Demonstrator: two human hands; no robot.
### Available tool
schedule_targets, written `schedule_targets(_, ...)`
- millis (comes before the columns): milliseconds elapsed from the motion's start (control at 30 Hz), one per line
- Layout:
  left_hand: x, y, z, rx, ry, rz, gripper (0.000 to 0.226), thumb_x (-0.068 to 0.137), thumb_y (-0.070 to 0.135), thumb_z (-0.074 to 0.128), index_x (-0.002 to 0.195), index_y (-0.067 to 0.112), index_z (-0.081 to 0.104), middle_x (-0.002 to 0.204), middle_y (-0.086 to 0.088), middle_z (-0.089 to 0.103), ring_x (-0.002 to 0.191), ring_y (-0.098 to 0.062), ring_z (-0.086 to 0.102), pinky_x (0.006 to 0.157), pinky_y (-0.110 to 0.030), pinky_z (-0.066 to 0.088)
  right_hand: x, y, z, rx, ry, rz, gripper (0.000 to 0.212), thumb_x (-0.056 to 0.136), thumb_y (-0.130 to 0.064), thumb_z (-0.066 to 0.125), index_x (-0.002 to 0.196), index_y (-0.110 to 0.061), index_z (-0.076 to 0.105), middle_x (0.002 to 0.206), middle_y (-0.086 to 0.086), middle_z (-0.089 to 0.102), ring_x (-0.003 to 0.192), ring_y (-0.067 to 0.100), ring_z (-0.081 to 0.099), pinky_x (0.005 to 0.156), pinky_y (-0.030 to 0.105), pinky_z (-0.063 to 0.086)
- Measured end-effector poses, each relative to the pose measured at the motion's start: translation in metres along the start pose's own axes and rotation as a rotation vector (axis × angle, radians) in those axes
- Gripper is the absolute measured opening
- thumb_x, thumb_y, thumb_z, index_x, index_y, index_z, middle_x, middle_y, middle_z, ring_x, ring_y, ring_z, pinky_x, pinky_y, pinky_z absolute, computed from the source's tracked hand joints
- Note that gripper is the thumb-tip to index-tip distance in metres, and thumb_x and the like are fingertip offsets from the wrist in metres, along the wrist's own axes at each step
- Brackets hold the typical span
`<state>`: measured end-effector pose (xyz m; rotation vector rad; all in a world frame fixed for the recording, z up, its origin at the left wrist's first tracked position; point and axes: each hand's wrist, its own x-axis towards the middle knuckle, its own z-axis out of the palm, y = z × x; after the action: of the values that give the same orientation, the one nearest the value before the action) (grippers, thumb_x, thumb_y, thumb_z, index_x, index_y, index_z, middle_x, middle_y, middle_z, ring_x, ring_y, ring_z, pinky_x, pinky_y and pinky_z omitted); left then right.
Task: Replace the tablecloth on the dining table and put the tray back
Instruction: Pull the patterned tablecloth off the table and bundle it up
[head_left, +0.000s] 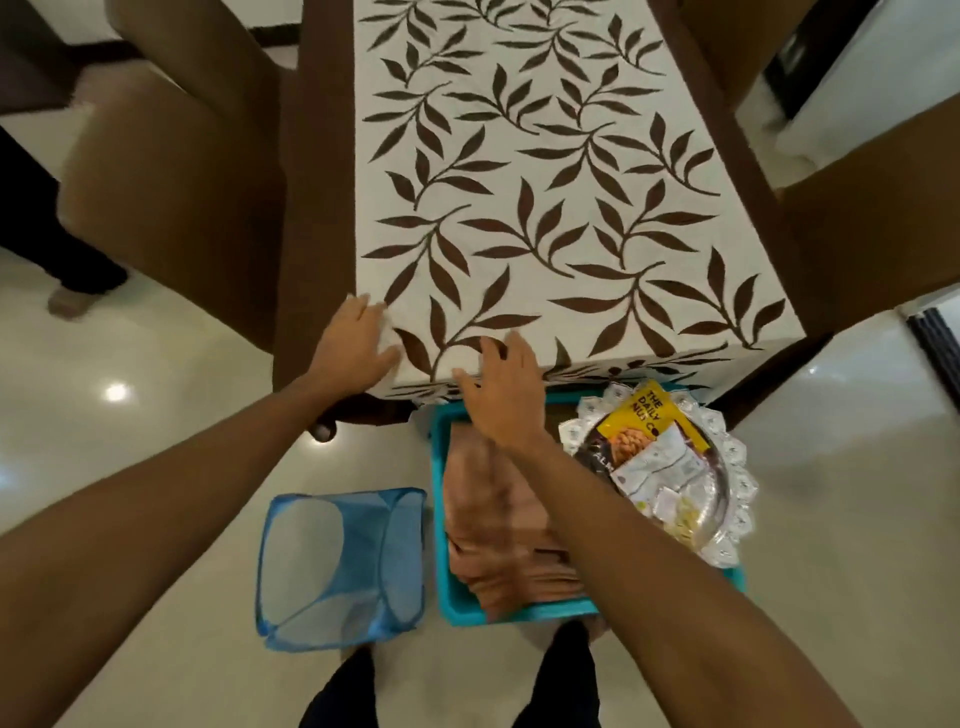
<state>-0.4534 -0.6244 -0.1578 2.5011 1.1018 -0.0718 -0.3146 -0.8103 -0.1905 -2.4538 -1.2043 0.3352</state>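
**Leaf-print cloth laid lengthwise, both hands flat on its near end**

The tablecloth (545, 208) lies on the desk (319, 182) with its long axis running straight away from the person. Its near short end folds over the desk's near edge and hangs down. It is narrower than the top, so a strip of dark brown wood shows along each long side.

The cloth is off-white, printed all over with curling brown leaf sprays, and it lies smooth with no visible folds.

The left hand (353, 343) is open, its fingers straight and pressed flat on the near left corner of the cloth. The right hand (501, 395) is also open, fingers spread, with the fingertips on the cloth at the near edge. Neither hand holds anything.

The tray (740, 467), silver with a white lace rim, is down at floor level just below the near end of the desk. It sits over the right part of a teal bin (460, 613) and carries snack packets (652, 423). A folded pink cloth (493, 519) fills the rest of the bin. A blue mesh hamper (332, 561) stands on the floor just beside the bin, to its left.
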Motion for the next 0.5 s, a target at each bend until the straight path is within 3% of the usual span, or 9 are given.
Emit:
schedule_targets(167, 0.002, -0.047, 0.001, 0.074, -0.068, 0.164, 0.077, 0.095, 0.056, 0.051, 0.155, 0.013, 0.029, 0.162, -0.013, 0.025, 0.150, -0.031, 0.020, 0.122, -0.045, 0.022, 0.004, -0.055, 0.027, -0.103, 0.049, 0.121, 0.083, 0.094, -0.075, 0.035, 0.156, -0.020, 0.034, 0.159, 0.031, 0.027, 0.149, 0.042, 0.024, 0.121, 0.051, 0.025)
schedule_targets(300, 0.011, -0.047, -0.017, 0.099, -0.229, 0.189, 0.084, 0.093, 0.056, 0.056, 0.159, 0.019, 0.018, 0.167, -0.008, 0.011, 0.153, -0.030, 0.011, 0.123, -0.045, 0.017, 0.018, -0.072, 0.017, -0.102, -0.051, 0.169, 0.084, 0.095, -0.077, 0.029, 0.162, -0.028, 0.014, 0.162, 0.028, 0.022, 0.150, 0.041, 0.023, 0.118, 0.053, 0.027)
schedule_targets(400, 0.019, -0.052, -0.024, 0.181, -0.298, 0.225, 0.086, 0.093, 0.061, 0.054, 0.159, 0.025, 0.012, 0.168, -0.005, 0.005, 0.153, -0.032, 0.009, 0.121, -0.049, 0.021, 0.028, -0.081, 0.009, -0.077, -0.111, 0.200, 0.083, 0.095, -0.079, 0.024, 0.161, -0.032, 0.007, 0.162, 0.025, 0.023, 0.149, 0.041, 0.026, 0.116, 0.055, 0.032)
schedule_targets(500, 0.021, -0.052, -0.024, 0.234, -0.314, 0.240, 0.087, 0.093, 0.062, 0.053, 0.159, 0.025, 0.011, 0.168, -0.005, 0.004, 0.152, -0.033, 0.010, 0.120, -0.050, 0.024, 0.029, -0.083, 0.006, -0.093, -0.166, 0.190, 0.084, 0.095, -0.078, 0.023, 0.162, -0.031, 0.007, 0.165, 0.025, 0.015, 0.152, 0.041, 0.019, 0.119, 0.054, 0.026)
